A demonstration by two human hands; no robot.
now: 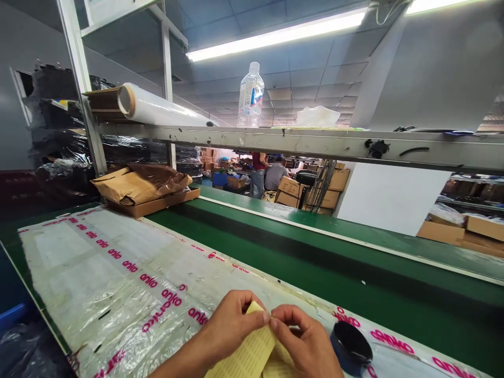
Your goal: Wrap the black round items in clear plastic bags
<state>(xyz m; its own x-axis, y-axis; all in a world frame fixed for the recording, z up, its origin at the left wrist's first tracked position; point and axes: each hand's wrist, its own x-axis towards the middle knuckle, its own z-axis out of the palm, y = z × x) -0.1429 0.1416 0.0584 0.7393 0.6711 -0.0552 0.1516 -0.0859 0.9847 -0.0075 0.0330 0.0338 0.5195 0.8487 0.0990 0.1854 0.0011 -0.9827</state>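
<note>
My left hand (236,323) pinches the upper edge of a yellow printed paper sheet (248,353) between thumb and fingers. Right beside it, my right hand (305,336) is closed with thumb and index finger at the same edge, the fingertips of both hands nearly touching. The sheet slants down between the hands, and another yellow part shows below my right hand; whether it is a fold or a second sheet I cannot tell. A dark round, hollow object (352,346), like a roll of black tape, stands just right of my right hand.
Plastic sheeting with pink lettering (118,283) covers the worktop. Behind it runs a green conveyor belt (275,241). A shallow cardboard tray (165,203) holds brown paper packaging. Overhead, a metal shelf (307,142) carries a plastic bottle (251,97) and a film roll (165,107). People stand far back.
</note>
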